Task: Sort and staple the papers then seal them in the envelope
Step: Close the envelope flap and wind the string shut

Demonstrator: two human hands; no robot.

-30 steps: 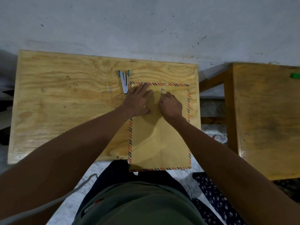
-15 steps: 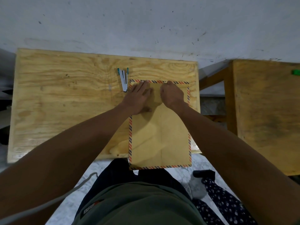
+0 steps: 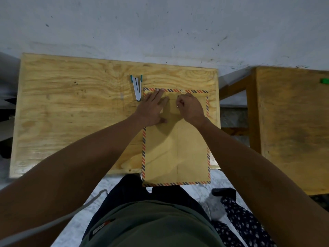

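Note:
A large brown envelope (image 3: 176, 154) with a red-and-blue striped border lies flat on the right part of the plywood table (image 3: 71, 122); its near end hangs over the front edge. My left hand (image 3: 153, 107) presses flat with spread fingers on its upper left part. My right hand (image 3: 190, 107) rests with curled fingers at the top middle, fingertips beside a small metal eyelet (image 3: 178, 96) on the flap. A white stapler (image 3: 137, 88) with teal ends lies just past the envelope's top left corner. No loose papers show.
A second wooden table (image 3: 292, 129) stands to the right across a gap, with a small green object (image 3: 324, 80) on its far edge. A grey wall runs behind both tables. Patterned cloth (image 3: 243, 227) lies on the floor near my legs.
My right hand shifted slightly along the envelope's top, covering then uncovering the eyelet. My left hand stayed pressed flat. The envelope and stapler have not moved.

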